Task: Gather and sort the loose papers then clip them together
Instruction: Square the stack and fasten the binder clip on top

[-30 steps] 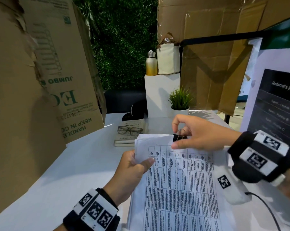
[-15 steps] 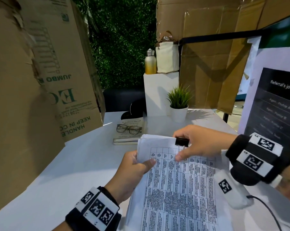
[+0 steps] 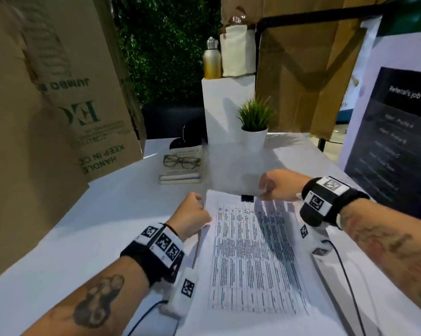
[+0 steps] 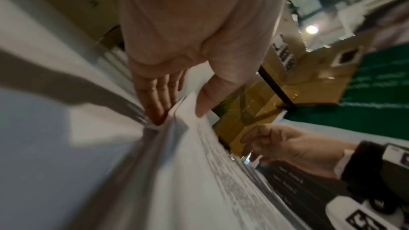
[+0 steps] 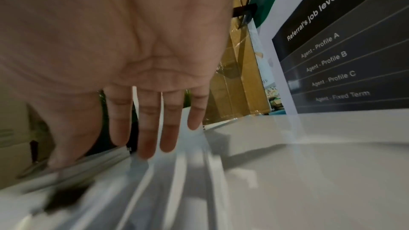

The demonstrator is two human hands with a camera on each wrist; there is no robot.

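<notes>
A stack of printed papers (image 3: pixel 250 258) lies on the white table (image 3: pixel 83 238), with a table grid on the top sheet. A black binder clip (image 3: pixel 247 198) sits on the middle of its far edge. My left hand (image 3: pixel 199 212) holds the stack's far left corner; in the left wrist view the thumb (image 4: pixel 203 104) lies on top of the paper stack (image 4: pixel 188 172) and the fingers (image 4: pixel 155 100) reach under its edge. My right hand (image 3: pixel 265 190) hovers just right of the clip and holds nothing. Its fingers (image 5: pixel 146 128) are straight over the sheets (image 5: pixel 177 190).
Two books with glasses (image 3: pixel 181 162) on top lie beyond the stack. A potted plant (image 3: pixel 253 124) stands behind them. A big cardboard box (image 3: pixel 59 105) walls off the left, a printed sign board (image 3: pixel 393 141) the right. A bottle (image 3: pixel 212 59) stands on a white pedestal.
The stack has come down from a raised tilt to lie flat on the table. My right hand has let go of the clip and drawn off to the right. The left hand keeps its hold.
</notes>
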